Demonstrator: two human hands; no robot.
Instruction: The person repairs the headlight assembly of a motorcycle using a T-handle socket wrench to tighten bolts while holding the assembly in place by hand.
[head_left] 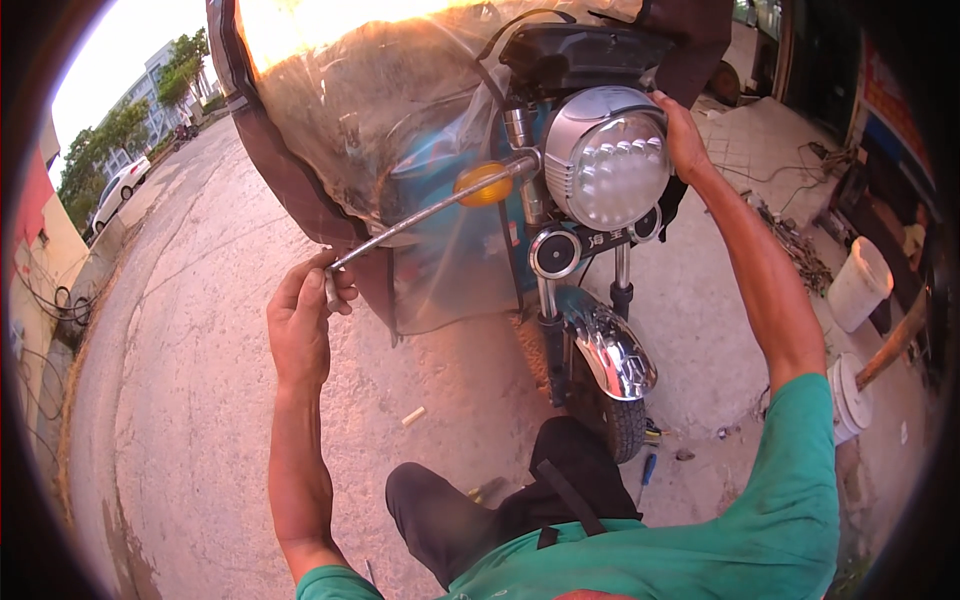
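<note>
My left hand [313, 296] has its fingers closed on the end of a long metal rod [420, 218] with a small fitting. The rod runs up to the clamp on the fork, past an orange indicator [470, 192]. My right hand [681, 132] grips the back edge of the round silver headlight [610, 175]; its fingertips are partly hidden. Below are a round chrome-rimmed speaker [553, 253] and a chrome front mudguard [612, 345] over the front wheel, with a clear plastic cover [430, 280] behind.
Two white buckets [858, 283] and a wooden pole [895, 345] are at the right. A blue-handled screwdriver [648, 472] and a short pale piece [413, 416] lie on the concrete ground. Cables hang at the left wall; a white car [115, 195] is farther back.
</note>
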